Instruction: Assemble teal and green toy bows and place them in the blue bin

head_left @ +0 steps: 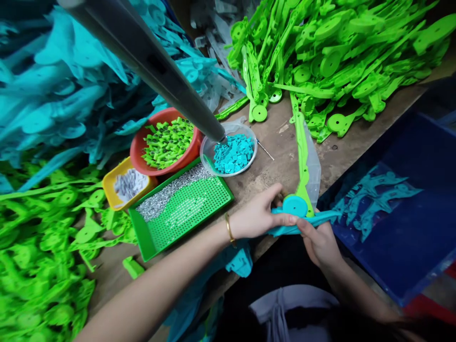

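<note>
My left hand (258, 214) and my right hand (318, 240) both pinch a joined pair of long plastic parts at the table's near edge. A green arm (302, 152) runs away from me across the table. A turquoise arm (313, 219) lies crosswise under it, and a turquoise disc (295, 205) sits where they meet. My left thumb presses beside the disc. My right fingers grip the turquoise arm from below. A gold bangle (230, 229) circles my left wrist.
A green perforated tray (185, 209) holds small metal bits. Behind it stand a red bowl (138, 152) of green pieces, a yellow tub (110, 183) and a clear dish (206, 154) of turquoise pieces. Green parts (338, 52) and turquoise parts (64, 85) lie heaped. A blue bin (409, 228) sits right; a grey pole (149, 57) slants overhead.
</note>
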A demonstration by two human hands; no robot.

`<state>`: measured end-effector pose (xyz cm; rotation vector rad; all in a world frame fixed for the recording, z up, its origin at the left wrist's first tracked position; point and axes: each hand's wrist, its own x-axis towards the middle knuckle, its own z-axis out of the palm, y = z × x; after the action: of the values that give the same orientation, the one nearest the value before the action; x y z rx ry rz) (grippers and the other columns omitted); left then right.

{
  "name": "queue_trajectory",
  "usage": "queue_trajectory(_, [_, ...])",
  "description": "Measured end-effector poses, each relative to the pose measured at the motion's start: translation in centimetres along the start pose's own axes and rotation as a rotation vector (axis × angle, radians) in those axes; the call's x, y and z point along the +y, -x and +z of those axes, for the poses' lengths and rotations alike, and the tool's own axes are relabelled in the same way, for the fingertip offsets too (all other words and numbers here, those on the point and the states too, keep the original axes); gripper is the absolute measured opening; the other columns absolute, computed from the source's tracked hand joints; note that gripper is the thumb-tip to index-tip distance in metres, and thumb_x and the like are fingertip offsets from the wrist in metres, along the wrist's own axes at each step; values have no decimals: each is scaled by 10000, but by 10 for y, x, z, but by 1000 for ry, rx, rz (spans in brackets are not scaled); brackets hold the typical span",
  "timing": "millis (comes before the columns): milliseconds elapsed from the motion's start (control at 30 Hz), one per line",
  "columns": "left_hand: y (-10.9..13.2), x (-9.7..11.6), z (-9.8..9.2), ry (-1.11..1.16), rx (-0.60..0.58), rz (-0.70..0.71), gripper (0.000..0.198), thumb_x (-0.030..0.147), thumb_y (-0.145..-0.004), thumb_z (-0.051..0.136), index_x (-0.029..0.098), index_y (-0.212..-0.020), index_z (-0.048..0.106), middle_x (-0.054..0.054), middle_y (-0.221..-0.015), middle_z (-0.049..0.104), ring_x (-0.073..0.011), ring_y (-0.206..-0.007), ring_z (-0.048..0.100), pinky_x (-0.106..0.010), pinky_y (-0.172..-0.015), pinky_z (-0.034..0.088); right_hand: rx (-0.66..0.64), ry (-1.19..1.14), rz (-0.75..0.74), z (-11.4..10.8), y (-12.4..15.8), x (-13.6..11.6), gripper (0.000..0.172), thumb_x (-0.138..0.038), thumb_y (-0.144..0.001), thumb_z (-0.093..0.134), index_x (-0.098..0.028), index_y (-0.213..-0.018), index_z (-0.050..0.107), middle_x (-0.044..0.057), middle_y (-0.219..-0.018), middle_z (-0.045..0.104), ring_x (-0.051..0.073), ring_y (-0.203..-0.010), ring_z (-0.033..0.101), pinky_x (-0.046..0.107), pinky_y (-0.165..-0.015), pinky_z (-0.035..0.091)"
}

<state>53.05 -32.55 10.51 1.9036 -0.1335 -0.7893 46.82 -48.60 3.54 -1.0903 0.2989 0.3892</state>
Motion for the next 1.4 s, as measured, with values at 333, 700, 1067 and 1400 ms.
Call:
queue_trajectory(333, [34,-22,-14,-456,87,-87,455,457,-961,245,185,-680,479,19,-564,445,-122,-522,446,-255,-550,345,27,-107,66,-4,-6,-4,381,-314,-704,727,-185,-1041,603,64,-913,697,217,-866,651,409,-847,517])
queue_trajectory(700, [34,-25,0,-708,154,-193,550,472,-965,168,172,-751,576,-64,-705,624,-174,-680,609,-286,-704,438,83,-95,27,-3,-5,-6,390,-310,-723,706,-189,-1076,595,56,-892,697,221,-854,665,413,-808,549])
queue_trajectory(1067, [121,-66,3,-496,272,-332,451,514,-936,255,202,-683,462,-10,-605,514,-167,-586,518,-278,-585,341,163,-111,-37,-9,-25,-32,341,-292,-670,734,-186,-983,648,52,-882,709,245,-889,670,435,-845,544])
queue_trajectory(1400, [109,-54,6,-624,341,-357,527,580,-925,233,181,-730,517,-34,-642,557,-174,-607,536,-273,-580,309,-299,266,253,37,9,0,477,-608,-703,633,-178,-891,544,32,-721,660,146,-535,624,276,-479,523])
